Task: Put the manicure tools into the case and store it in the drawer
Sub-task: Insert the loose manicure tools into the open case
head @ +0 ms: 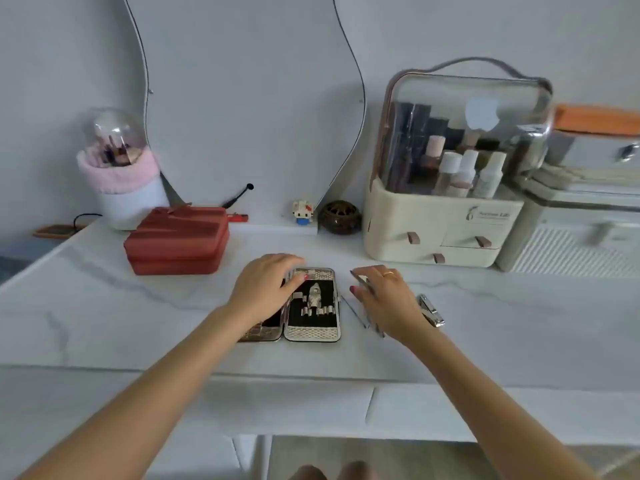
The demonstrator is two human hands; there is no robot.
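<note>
Barely begun, I judge: my left hand (265,289) rests flat on the open case (313,306), my right hand (388,299) pinches one tool (362,280), clippers (430,310) still lie on the worktop (138,306).

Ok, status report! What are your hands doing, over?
Left hand flat on open case. Right hand pinching a thin tool. Nail clipper still out on table.
</note>
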